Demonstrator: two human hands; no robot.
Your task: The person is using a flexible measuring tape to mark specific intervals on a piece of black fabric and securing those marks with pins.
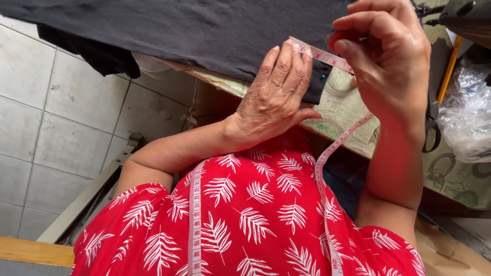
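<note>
My left hand [276,97] lies flat on a black fabric [204,30] at the table's edge, its fingertips pressing down the end of a pink measuring tape [319,53]. The tape runs right under my right hand [383,61], drops off the table and loops around my neck over my red leaf-print dress [255,220]. My right hand hovers above the tape with fingers curled and thumb pinched to them; I cannot make out what, if anything, is between the tips. A blue pin head [323,77] sits in the fabric's edge beside my left hand.
The table [348,110] has a worn greenish covering. Black-handled scissors [432,130], a yellow stick [450,66] and a crumpled clear plastic bag [465,117] lie at the right. Part of a dark machine [468,15] shows top right. Grey floor tiles [56,112] lie to the left.
</note>
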